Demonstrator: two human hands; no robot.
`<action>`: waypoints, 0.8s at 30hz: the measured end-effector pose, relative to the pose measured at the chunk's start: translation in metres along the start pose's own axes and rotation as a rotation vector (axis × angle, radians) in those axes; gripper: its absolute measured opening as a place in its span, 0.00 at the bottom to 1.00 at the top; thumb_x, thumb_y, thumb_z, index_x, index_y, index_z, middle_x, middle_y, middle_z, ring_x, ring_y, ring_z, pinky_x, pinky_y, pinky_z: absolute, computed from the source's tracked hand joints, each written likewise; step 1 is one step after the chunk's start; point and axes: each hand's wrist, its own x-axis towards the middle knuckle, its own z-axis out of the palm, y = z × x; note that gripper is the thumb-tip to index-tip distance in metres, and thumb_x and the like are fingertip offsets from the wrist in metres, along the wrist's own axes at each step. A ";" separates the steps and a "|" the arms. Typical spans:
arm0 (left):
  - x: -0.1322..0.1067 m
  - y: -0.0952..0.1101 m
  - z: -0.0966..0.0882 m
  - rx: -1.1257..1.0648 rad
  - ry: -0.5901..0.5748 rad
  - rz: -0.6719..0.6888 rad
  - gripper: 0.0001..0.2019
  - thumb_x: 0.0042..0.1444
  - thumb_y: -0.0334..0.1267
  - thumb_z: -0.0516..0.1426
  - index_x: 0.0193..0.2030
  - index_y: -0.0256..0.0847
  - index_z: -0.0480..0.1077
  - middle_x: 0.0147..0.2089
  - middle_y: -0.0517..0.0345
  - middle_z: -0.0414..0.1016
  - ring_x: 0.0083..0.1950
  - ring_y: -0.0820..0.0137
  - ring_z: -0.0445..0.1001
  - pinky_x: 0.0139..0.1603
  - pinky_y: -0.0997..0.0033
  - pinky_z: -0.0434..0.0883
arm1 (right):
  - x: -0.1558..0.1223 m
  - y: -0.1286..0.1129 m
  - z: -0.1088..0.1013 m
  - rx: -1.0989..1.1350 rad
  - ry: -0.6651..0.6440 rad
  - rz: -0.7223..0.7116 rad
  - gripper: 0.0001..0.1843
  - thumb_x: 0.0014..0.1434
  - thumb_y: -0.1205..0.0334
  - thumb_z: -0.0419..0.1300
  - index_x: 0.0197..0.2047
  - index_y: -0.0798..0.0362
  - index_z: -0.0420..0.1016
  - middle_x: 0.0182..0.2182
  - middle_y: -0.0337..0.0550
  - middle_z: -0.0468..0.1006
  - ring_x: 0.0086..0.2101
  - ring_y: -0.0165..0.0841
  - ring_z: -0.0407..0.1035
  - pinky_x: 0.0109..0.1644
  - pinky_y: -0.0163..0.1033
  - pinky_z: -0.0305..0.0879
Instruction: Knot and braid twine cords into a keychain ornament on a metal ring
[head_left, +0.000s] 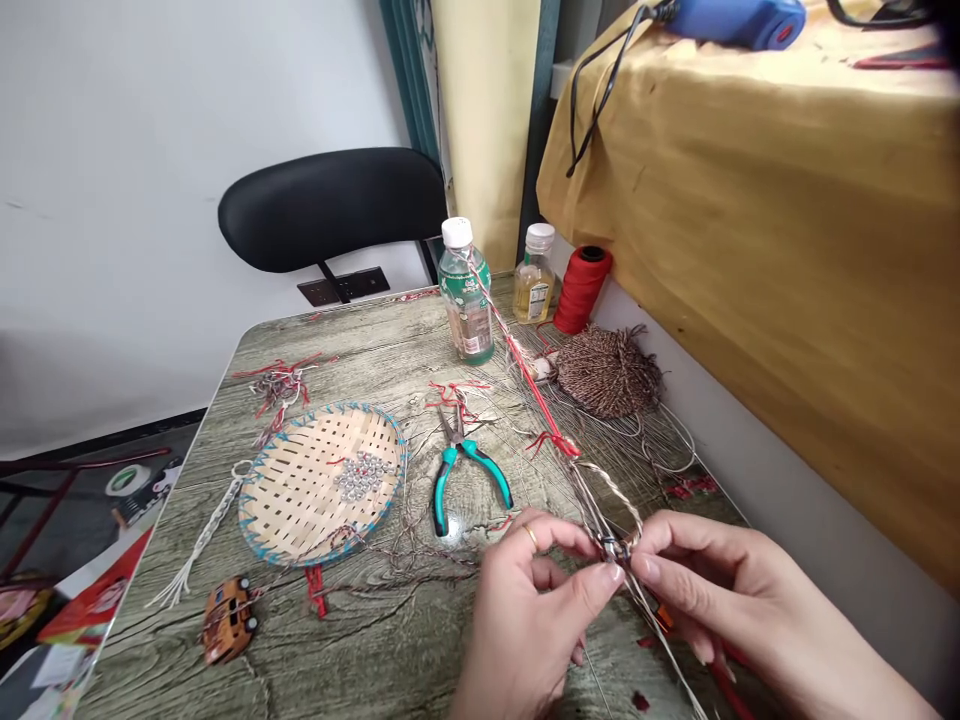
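Close together at the table's front right, my left hand (536, 600) and my right hand (712, 585) pinch a bundle of thin brown and white cords (600, 515) where it is being knotted. Thumb and forefinger of each hand are closed on the strands. A twisted tan cord (611, 482) loops up beside my right fingertips. From the bundle a red cord (536, 395) runs tight up to a green-labelled plastic bottle (466, 300) with a white cap. Loose strand ends hang below my hands. My fingers partly hide the knot.
Teal-handled pliers (471, 465) lie left of my hands, beside a woven basket (292, 490) holding small silvery beads. An orange toy car (229, 620) stands front left. At the back are a small bottle (535, 275), a red thread spool (583, 290) and a brown cord bundle (609, 370).
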 end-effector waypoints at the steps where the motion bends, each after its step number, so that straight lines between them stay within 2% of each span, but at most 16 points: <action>1: 0.000 0.000 0.000 -0.003 -0.009 0.004 0.07 0.43 0.36 0.59 0.26 0.36 0.65 0.24 0.65 0.63 0.13 0.85 0.55 0.11 0.83 0.55 | 0.001 0.001 0.000 0.026 -0.003 0.006 0.15 0.48 0.51 0.62 0.24 0.55 0.70 0.15 0.30 0.59 0.15 0.19 0.49 0.16 0.26 0.46; 4: 0.000 -0.001 -0.002 -0.054 -0.002 -0.014 0.08 0.43 0.36 0.59 0.24 0.35 0.64 0.22 0.64 0.65 0.11 0.85 0.57 0.11 0.83 0.53 | 0.003 0.003 0.001 0.096 -0.026 0.012 0.17 0.51 0.48 0.59 0.25 0.55 0.69 0.14 0.31 0.61 0.14 0.19 0.50 0.17 0.25 0.48; 7: -0.001 -0.001 -0.005 -0.111 -0.003 -0.032 0.08 0.43 0.35 0.59 0.25 0.35 0.64 0.14 0.66 0.64 0.13 0.81 0.61 0.15 0.82 0.58 | 0.004 0.003 0.001 0.135 -0.062 0.020 0.17 0.52 0.48 0.59 0.26 0.55 0.68 0.18 0.35 0.67 0.17 0.21 0.56 0.19 0.27 0.54; 9: -0.002 -0.001 -0.008 -0.157 -0.011 -0.019 0.08 0.43 0.34 0.59 0.25 0.34 0.64 0.16 0.63 0.67 0.17 0.80 0.65 0.20 0.81 0.63 | 0.004 0.002 0.001 0.135 -0.023 0.007 0.15 0.50 0.50 0.61 0.25 0.54 0.68 0.19 0.35 0.67 0.19 0.22 0.57 0.21 0.27 0.55; 11: -0.001 0.000 -0.010 -0.199 -0.025 0.000 0.07 0.42 0.33 0.60 0.25 0.34 0.64 0.19 0.61 0.69 0.19 0.79 0.66 0.22 0.80 0.65 | 0.004 0.001 0.000 0.124 0.024 -0.006 0.15 0.49 0.51 0.62 0.25 0.54 0.68 0.18 0.33 0.62 0.19 0.22 0.53 0.20 0.27 0.52; 14: 0.001 0.000 -0.012 -0.219 -0.023 0.012 0.06 0.42 0.32 0.59 0.26 0.34 0.64 0.17 0.64 0.67 0.18 0.80 0.64 0.21 0.80 0.65 | 0.006 0.001 -0.004 0.060 0.020 -0.025 0.14 0.48 0.52 0.63 0.25 0.53 0.67 0.19 0.32 0.57 0.20 0.24 0.49 0.21 0.28 0.51; 18: 0.003 -0.001 -0.014 -0.222 -0.012 0.005 0.05 0.46 0.34 0.56 0.29 0.36 0.63 0.14 0.68 0.63 0.14 0.81 0.58 0.16 0.81 0.61 | 0.009 0.001 -0.012 -0.001 -0.052 -0.029 0.14 0.51 0.51 0.60 0.27 0.53 0.67 0.19 0.33 0.58 0.21 0.24 0.50 0.22 0.29 0.50; 24: 0.007 -0.003 -0.015 -0.163 -0.040 0.015 0.04 0.51 0.34 0.53 0.33 0.36 0.64 0.09 0.71 0.59 0.11 0.83 0.52 0.13 0.85 0.52 | 0.011 -0.003 -0.012 0.006 0.001 0.014 0.15 0.55 0.49 0.56 0.39 0.52 0.68 0.13 0.30 0.57 0.15 0.22 0.47 0.17 0.27 0.43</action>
